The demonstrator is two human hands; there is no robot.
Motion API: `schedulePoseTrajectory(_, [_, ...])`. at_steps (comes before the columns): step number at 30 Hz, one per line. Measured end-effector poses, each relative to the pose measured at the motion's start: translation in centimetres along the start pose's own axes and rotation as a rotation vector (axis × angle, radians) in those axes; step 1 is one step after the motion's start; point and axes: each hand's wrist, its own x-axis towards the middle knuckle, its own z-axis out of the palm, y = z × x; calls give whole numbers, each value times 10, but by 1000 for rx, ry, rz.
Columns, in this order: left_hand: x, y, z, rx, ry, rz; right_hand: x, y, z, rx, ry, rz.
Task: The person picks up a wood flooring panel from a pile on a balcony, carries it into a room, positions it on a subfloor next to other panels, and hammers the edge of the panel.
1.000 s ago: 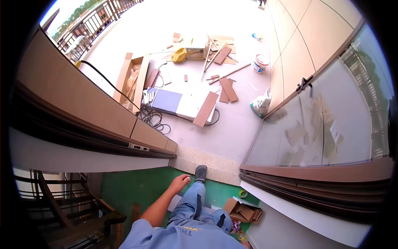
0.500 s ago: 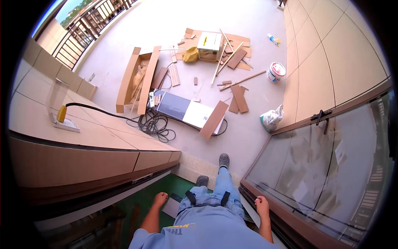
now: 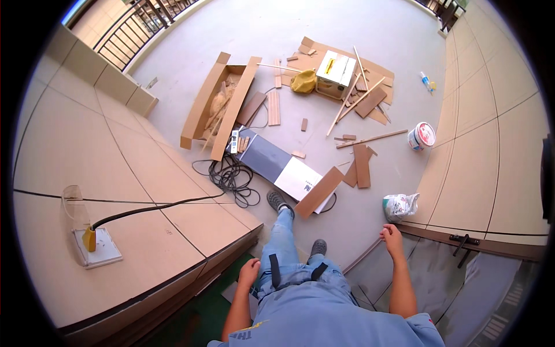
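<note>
The left hand hangs just beside the faded blue jeans; its fingers are bent and I see no object in it, but I cannot tell if it is fully closed. The right hand also has curled fingers and shows nothing held; how tightly they fold, I cannot tell. The crumpled white-and-green plastic sack is the thing nearest to it, on the floor just ahead, and seems apart from the fingers. In my judgement, the main danger is for the feet: the left one of the two dark grey shoes is near the loose coil of black cable, ahead of the left hand, so a loop could catch the toe and cause a stumble. Also, the reddish-brown flat board, lying across the long grey-and-white panel between and ahead of both hands, could slide if a foot hits its edge. Counting, I find one sack, one coil, one such panel with one board across it, two overlapping brown planks beyond the sack, one white round bucket farther ahead of the right hand, and one long open cardboard box far ahead of the left hand.
</note>
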Motion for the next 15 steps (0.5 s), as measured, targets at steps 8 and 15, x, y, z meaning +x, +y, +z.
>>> schedulePoseTrajectory(8, [172, 134, -66, 171, -105, 2, 129, -36, 143, -20, -203, 363])
schedulePoseTrajectory(15, [226, 203, -127, 27, -10, 43, 201, -100, 244, -62, -396, 375])
